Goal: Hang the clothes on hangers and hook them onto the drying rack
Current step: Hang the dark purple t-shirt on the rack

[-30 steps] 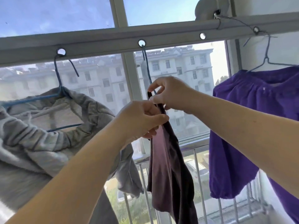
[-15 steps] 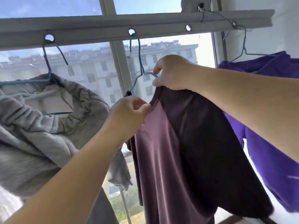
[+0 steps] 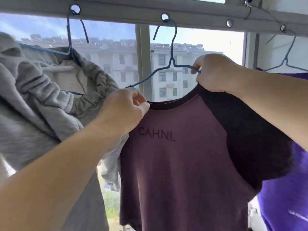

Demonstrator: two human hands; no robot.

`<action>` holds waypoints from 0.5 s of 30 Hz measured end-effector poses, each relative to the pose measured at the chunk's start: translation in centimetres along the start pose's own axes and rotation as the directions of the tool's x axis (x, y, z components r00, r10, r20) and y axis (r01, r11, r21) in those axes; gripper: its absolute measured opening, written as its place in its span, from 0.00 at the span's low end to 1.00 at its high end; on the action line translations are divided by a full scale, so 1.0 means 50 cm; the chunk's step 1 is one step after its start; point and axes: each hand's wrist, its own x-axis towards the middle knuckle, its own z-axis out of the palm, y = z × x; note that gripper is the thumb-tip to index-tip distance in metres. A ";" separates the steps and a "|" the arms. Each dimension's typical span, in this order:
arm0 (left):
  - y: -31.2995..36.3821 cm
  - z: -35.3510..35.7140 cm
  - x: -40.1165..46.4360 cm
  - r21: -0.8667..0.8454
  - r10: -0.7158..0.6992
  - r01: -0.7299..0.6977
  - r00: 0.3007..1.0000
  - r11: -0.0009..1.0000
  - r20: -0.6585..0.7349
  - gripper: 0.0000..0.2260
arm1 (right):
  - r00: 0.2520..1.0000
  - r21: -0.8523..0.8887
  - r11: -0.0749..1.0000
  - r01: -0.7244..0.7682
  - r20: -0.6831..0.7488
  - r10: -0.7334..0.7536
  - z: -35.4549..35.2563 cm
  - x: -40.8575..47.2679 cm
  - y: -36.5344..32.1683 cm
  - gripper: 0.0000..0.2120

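The shirt (image 3: 175,155) covers the hanger's (image 3: 172,63) shoulders, and my right palm hides that wire end. My left hand (image 3: 123,112) pinches the collar; my right hand (image 3: 215,74) grips collar and wire together. The hanger's hook sits in a hole mid-rail (image 3: 191,15), between the grey hoodie (image 3: 41,100) and a purple garment (image 3: 286,189) cut off at the edge.
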 end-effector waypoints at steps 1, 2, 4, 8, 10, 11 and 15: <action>-0.004 -0.002 0.003 0.041 0.024 -0.024 1.000 0.999 -0.010 0.04 | 1.000 0.013 1.000 0.007 -0.019 -0.007 0.001 -0.005 0.000 0.13; -0.007 -0.003 0.006 0.085 0.055 -0.053 0.998 0.995 -0.019 0.04 | 0.999 0.021 1.000 0.014 -0.034 -0.013 0.001 -0.009 0.000 0.13; -0.009 -0.011 0.015 0.158 0.134 -0.127 0.990 0.979 -0.033 0.05 | 0.999 0.012 1.000 0.014 -0.046 -0.014 -0.001 -0.015 -0.002 0.13; -0.002 -0.046 0.033 0.314 0.295 -0.259 0.953 0.913 -0.072 0.08 | 0.999 0.010 1.000 -0.005 -0.046 0.005 0.000 -0.011 -0.005 0.13; 0.001 -0.074 0.043 0.390 0.400 -0.326 0.908 0.861 -0.122 0.09 | 0.997 0.013 1.000 -0.028 -0.068 0.029 0.001 -0.006 -0.013 0.14; 0.001 -0.091 0.049 0.433 0.446 -0.347 0.883 0.832 -0.150 0.08 | 0.995 0.017 0.999 -0.041 -0.087 0.042 0.003 -0.002 -0.020 0.15; -0.013 -0.155 0.064 0.573 0.550 -0.363 0.814 0.735 -0.189 0.07 | 0.985 0.029 0.995 -0.091 -0.141 0.094 0.013 0.013 -0.061 0.14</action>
